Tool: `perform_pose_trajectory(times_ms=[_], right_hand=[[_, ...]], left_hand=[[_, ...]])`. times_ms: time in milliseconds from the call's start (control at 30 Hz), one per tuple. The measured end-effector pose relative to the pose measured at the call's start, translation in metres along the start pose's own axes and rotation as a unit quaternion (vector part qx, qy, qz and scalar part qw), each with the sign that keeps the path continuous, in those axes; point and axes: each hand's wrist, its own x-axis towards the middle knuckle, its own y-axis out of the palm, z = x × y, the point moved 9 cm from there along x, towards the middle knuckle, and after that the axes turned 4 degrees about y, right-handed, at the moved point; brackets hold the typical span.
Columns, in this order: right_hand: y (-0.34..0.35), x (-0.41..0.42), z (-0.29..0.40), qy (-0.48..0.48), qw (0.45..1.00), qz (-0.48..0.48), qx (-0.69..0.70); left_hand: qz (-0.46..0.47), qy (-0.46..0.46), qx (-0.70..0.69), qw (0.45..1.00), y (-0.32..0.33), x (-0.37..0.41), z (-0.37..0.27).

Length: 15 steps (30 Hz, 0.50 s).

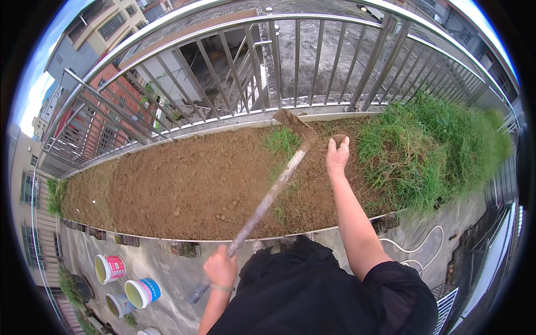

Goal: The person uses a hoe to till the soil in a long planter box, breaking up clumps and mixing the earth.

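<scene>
My left hand is closed around the lower part of a hoe's wooden handle, with a band at the wrist. The handle slants up to the right, and the soil-caked metal hoe head lies over the far edge of the bed, near a grass tuft. To the right of the hoe head, my right hand pinches a brown clod of soil between thumb and fingers, above the raised soil bed.
A stainless steel railing runs along the bed's far side. Tall grass covers its right end. Plastic buckets stand on the concrete at lower left; a pale hose lies at right. Bricks support the near edge.
</scene>
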Motion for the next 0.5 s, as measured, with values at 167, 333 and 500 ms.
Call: perform_pose_trajectory(times_ms=[167,333,500], right_hand=[[0.025,-0.004,-0.028,0.194,0.965,0.11,0.139],[0.04,0.005,0.026,0.041,0.987,0.107,-0.111],[0.043,0.003,0.042,0.02,0.99,0.098,-0.099]], left_hand=[[0.025,-0.066,-0.035,0.997,0.003,0.002,0.003],[0.012,-0.053,-0.02,0.998,-0.001,0.004,-0.005],[-0.013,-0.044,0.01,0.999,-0.002,-0.003,-0.011]])
